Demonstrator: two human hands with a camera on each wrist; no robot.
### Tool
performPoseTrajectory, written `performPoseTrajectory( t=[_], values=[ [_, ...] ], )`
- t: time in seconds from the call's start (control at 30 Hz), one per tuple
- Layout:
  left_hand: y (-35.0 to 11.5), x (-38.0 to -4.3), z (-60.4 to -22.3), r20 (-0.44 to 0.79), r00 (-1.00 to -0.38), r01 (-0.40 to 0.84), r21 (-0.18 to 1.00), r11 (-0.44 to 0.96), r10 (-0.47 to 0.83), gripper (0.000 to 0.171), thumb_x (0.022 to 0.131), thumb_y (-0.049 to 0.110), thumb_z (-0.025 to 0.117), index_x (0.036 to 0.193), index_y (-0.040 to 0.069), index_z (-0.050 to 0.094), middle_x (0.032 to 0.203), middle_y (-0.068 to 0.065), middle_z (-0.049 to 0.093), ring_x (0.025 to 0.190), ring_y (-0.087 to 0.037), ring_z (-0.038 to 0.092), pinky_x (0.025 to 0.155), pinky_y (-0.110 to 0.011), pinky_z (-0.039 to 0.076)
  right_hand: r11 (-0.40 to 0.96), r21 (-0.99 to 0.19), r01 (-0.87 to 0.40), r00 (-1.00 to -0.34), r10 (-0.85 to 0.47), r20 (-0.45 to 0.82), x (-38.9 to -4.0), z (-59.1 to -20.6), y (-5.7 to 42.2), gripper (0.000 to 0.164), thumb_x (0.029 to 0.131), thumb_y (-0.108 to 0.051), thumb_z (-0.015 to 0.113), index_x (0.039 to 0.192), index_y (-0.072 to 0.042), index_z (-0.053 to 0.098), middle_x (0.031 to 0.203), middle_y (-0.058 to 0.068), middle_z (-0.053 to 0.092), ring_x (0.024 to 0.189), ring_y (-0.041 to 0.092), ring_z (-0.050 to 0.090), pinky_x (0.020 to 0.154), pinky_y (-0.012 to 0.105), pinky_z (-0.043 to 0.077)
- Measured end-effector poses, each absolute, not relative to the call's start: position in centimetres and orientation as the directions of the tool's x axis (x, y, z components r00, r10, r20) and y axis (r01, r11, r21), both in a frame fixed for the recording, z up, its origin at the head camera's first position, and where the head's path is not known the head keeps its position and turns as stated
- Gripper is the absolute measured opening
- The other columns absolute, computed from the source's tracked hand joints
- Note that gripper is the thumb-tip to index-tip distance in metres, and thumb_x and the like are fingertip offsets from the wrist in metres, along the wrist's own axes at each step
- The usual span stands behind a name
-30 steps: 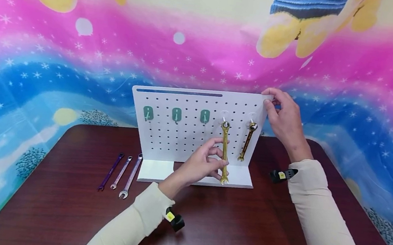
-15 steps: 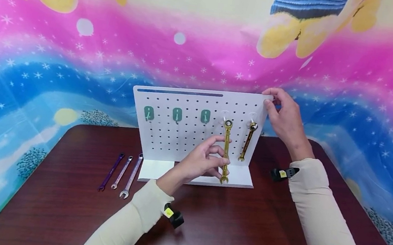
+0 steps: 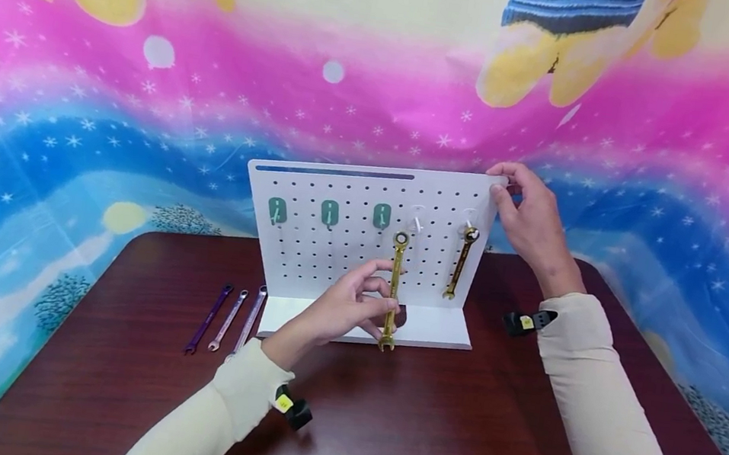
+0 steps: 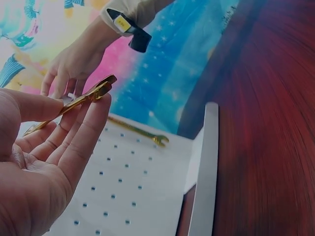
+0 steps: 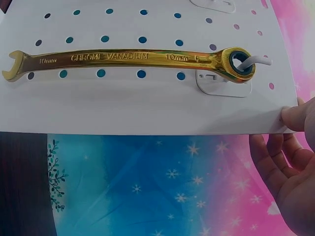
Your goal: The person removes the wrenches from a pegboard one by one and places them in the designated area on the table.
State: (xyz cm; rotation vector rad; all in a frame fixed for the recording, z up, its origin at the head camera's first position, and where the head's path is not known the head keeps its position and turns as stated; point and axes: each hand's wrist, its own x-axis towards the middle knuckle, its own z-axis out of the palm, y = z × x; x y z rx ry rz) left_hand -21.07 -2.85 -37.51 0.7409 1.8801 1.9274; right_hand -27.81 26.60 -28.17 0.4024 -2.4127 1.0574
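Note:
My left hand [image 3: 342, 307] pinches a gold combination wrench [image 3: 395, 281] between thumb and fingers, upright, ring end on top. It hovers in front of the white pegboard [image 3: 443, 182], left of and below a bare white hook [image 3: 417, 224]. In the left wrist view, the thumb and fingertips grip the wrench [image 4: 81, 102] along its shank. At the board's top right corner, my right hand [image 3: 534, 223] grips the edge, thumb in front and fingers behind. Another gold wrench [image 5: 123, 59], marked 10mm, hangs by its ring on the rightmost white hook [image 5: 258, 60].
Green-backed hooks [image 3: 278, 210] line the board's left part. On the table [image 3: 448, 431], left of the board, lie a purple wrench [image 3: 208, 320] and two silver wrenches [image 3: 228, 321], one partly covered by the left sleeve. A printed cloth [image 3: 380, 107] hangs behind.
My left hand has taken the gold wrench off its white hook and moved it left and down, away from the hook. The right hand has stayed on the board's corner.

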Motion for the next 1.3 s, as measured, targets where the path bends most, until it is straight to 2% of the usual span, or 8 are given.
performPoseTrajectory(
  t=[0.07, 0.23, 0.5, 0.63, 0.8, 1.0, 1.3],
  values=[
    [-3.6, -20.9, -37.5, 0.130, -0.805, 0.120, 0.991, -0.056, 0.579, 0.056, 0.100, 0.003, 0.065, 0.150, 0.005, 0.040, 0.103, -0.025, 0.061, 0.092, -0.050, 0.069, 0.067, -0.050, 0.062, 0.659, -0.610, -0.441, -0.844, -0.073, 0.531, -27.8, -28.1, 26.6, 0.030, 0.109, -0.019, 0.052, 0.138, -0.011, 0.056, 0.126, 0.011, 0.059, 0.110, 0.026, 0.056, 0.084, 0.047, 0.051],
    [-5.5, -20.3, -38.0, 0.121, -0.821, 0.120, 0.992, -0.039, 0.558, 0.050, 0.101, 0.003, 0.063, 0.147, 0.008, 0.042, 0.103, -0.029, 0.061, 0.092, -0.051, 0.067, 0.067, -0.049, 0.062, 0.657, -0.611, -0.441, -0.843, -0.071, 0.533, -27.8, -28.1, 26.6, 0.030, 0.109, -0.019, 0.052, 0.138, -0.011, 0.056, 0.126, 0.011, 0.059, 0.111, 0.026, 0.056, 0.086, 0.047, 0.051],
    [-9.1, -19.6, -39.1, 0.094, -0.849, 0.105, 0.994, -0.008, 0.520, 0.045, 0.103, 0.005, 0.062, 0.143, 0.005, 0.043, 0.099, -0.030, 0.060, 0.080, -0.034, 0.069, 0.062, -0.046, 0.062, 0.659, -0.614, -0.435, -0.846, -0.065, 0.529, -27.8, -28.2, 26.6, 0.030, 0.109, -0.019, 0.051, 0.138, -0.011, 0.056, 0.125, 0.012, 0.059, 0.109, 0.027, 0.056, 0.086, 0.048, 0.052],
    [-10.9, -19.2, -39.7, 0.063, -0.864, 0.090, 0.996, 0.029, 0.500, 0.043, 0.103, 0.008, 0.062, 0.142, 0.004, 0.044, 0.096, -0.024, 0.061, 0.075, -0.031, 0.069, 0.061, -0.046, 0.062, 0.659, -0.617, -0.430, -0.849, -0.063, 0.524, -27.7, -28.3, 26.7, 0.030, 0.109, -0.020, 0.051, 0.138, -0.012, 0.056, 0.125, 0.011, 0.059, 0.109, 0.027, 0.056, 0.086, 0.048, 0.052],
    [-12.9, -18.8, -40.4, 0.031, -0.881, 0.079, 0.994, 0.082, 0.472, 0.046, 0.103, 0.010, 0.063, 0.143, 0.002, 0.042, 0.094, -0.021, 0.061, 0.076, -0.038, 0.070, 0.061, -0.045, 0.062, 0.662, -0.615, -0.429, -0.850, -0.064, 0.523, -27.8, -28.4, 26.8, 0.030, 0.109, -0.020, 0.051, 0.138, -0.012, 0.056, 0.124, 0.011, 0.059, 0.108, 0.026, 0.056, 0.085, 0.046, 0.052],
    [-15.1, -18.5, -41.0, 0.043, -0.878, 0.088, 0.993, 0.073, 0.477, 0.043, 0.104, 0.003, 0.058, 0.142, 0.000, 0.040, 0.093, -0.033, 0.057, 0.079, -0.052, 0.067, 0.060, -0.048, 0.062, 0.661, -0.613, -0.433, -0.846, -0.063, 0.530, -27.8, -28.4, 26.8, 0.030, 0.109, -0.020, 0.051, 0.138, -0.012, 0.056, 0.124, 0.011, 0.059, 0.107, 0.026, 0.056, 0.084, 0.045, 0.052],
    [-19.3, -17.8, -41.1, 0.016, -0.920, 0.093, 0.980, 0.176, 0.392, 0.039, 0.103, 0.002, 0.059, 0.136, -0.008, 0.041, 0.097, -0.040, 0.057, 0.078, -0.050, 0.068, 0.060, -0.046, 0.062, 0.656, -0.612, -0.441, -0.843, -0.070, 0.533, -27.8, -28.4, 26.7, 0.031, 0.109, -0.020, 0.051, 0.139, -0.012, 0.056, 0.126, 0.012, 0.059, 0.109, 0.027, 0.057, 0.087, 0.048, 0.053]
  ],
)
